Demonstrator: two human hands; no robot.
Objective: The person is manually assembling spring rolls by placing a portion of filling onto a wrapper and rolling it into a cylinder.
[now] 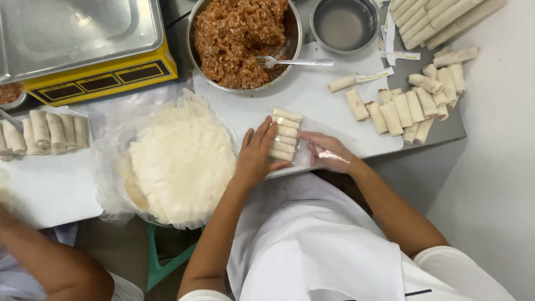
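Note:
Several pale spring rolls [285,135] lie stacked side by side on a white board [312,100]. My left hand [256,153], bare and flat, presses against the left side of that row. My right hand [329,150], in a thin clear plastic glove, rests just right of the row with fingers spread; a clear plastic sheet or bag seems to lie under it. A round stack of thin white wrappers [181,161] sits on clear plastic left of my left hand. A steel bowl of reddish-brown filling [242,39] with a fork [292,62] stands behind the board.
More finished rolls [415,103] lie right and at the far right corner [440,19]. A small steel bowl of liquid [343,23] stands at the back. A yellow scale with steel pan [83,44] is back left. Another person's arm [50,262] and rolls [47,131] are at left.

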